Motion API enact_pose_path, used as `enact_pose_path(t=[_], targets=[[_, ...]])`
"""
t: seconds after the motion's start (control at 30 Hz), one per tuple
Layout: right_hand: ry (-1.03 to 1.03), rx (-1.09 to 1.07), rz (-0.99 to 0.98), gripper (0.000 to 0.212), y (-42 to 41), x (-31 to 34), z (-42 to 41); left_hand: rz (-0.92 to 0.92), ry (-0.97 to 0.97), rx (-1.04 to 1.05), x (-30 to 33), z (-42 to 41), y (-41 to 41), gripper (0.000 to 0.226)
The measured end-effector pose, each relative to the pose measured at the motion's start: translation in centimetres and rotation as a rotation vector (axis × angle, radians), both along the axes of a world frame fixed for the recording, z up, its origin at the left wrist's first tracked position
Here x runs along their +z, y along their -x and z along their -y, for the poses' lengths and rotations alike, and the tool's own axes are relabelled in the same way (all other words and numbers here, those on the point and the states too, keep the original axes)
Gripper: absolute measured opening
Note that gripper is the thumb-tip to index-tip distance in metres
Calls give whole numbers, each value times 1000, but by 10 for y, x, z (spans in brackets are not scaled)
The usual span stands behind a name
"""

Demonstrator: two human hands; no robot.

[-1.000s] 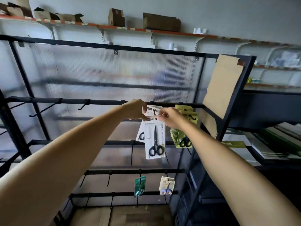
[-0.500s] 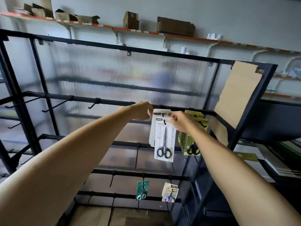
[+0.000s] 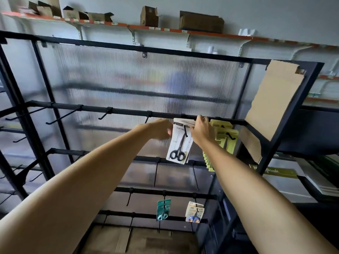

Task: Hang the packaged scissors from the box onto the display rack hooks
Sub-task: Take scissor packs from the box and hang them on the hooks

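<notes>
While the white scissors pack [image 3: 178, 142] is threaded onto its hook [image 3: 185, 131], its top edge is pinched by the right hand [image 3: 201, 132]; left hand [image 3: 161, 132], curled, steadies its side.

The rack [image 3: 128, 112] is matt black metal; its back panel [image 3: 146, 79] is ribbed translucent plastic. The scissors package [image 3: 180, 143] is glossy white card.
</notes>
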State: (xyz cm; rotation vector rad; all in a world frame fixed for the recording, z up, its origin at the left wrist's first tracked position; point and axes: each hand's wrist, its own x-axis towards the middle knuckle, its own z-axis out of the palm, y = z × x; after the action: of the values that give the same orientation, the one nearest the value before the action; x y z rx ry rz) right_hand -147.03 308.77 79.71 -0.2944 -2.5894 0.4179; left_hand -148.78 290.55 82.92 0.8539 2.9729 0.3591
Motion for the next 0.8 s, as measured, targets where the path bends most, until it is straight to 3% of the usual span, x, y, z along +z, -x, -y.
enact_pose_path(t=[0.1, 0.23, 0.3, 0.53, 0.8], targets=[[38, -29, 82, 32, -13, -15, 4, 65, 25, -39, -23, -1, -3, 22], [169, 56, 200, 3, -33, -59, 3, 134, 79, -68, -73, -6, -10, 23], [188, 98, 302, 12, -52, -86, 5, 163, 93, -90, -101, -8, -18, 24], [328, 92, 664, 8, -118, -219, 7, 331, 217, -205, -221, -18, -57, 31], [484, -57, 861, 28, -178, -354, -5, 488, 372, -264, -335, -47, -97, 35]])
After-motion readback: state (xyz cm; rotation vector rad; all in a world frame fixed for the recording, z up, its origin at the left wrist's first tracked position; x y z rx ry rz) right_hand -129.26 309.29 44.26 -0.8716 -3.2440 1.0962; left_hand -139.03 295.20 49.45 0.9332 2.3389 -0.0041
